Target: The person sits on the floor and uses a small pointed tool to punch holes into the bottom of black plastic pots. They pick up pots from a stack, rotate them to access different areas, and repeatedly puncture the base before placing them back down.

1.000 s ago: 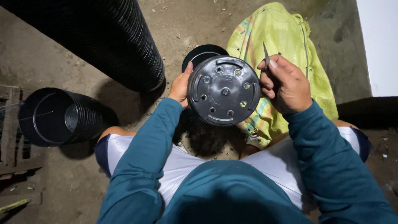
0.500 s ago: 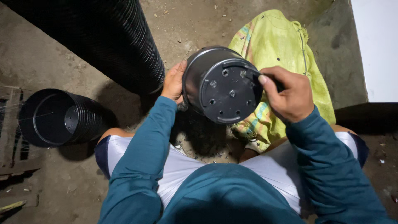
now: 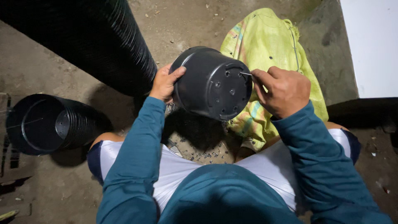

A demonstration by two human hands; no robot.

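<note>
Presently: left hand [image 3: 163,83] grips round black plastic pot [image 3: 209,83], tilted; right hand [image 3: 284,89] pinches thin metal spike [image 3: 245,74] w/ tip at pot base.

The thin tool [image 3: 245,74] is mostly hidden inside the right hand [image 3: 284,90].

Bare dirt floor [image 3: 49,70] with black pot stacks [image 3: 54,124], yellow-green sack [image 3: 269,45], scattered plastic bits [image 3: 203,154].
</note>
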